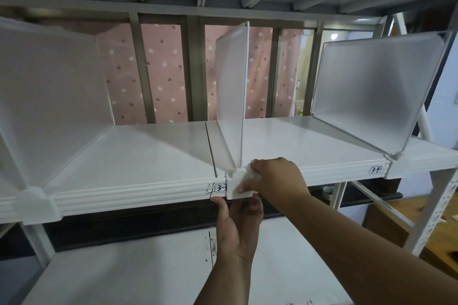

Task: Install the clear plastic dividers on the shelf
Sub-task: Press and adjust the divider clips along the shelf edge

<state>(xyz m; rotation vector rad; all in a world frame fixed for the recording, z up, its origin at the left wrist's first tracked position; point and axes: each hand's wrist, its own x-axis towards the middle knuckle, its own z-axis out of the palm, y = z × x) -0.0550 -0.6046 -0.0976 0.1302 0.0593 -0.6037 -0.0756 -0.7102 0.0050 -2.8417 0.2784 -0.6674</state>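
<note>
A white shelf (148, 151) holds 3 clear dividers. The middle divider (231, 91) stands straight up near the front edge, and its white clip (239, 184) sits over the shelf lip.

The right hand (275, 176) lies on top of the clip, with its fingers bent and pressing on it. The left hand (238, 225) reaches up from below, and its fingers curl around the bottom of the same clip.

The left divider (52, 86) and the right divider (376, 91) stand well apart from the hands. A label (221, 187) reads 3-3 just beside the clip.
</note>
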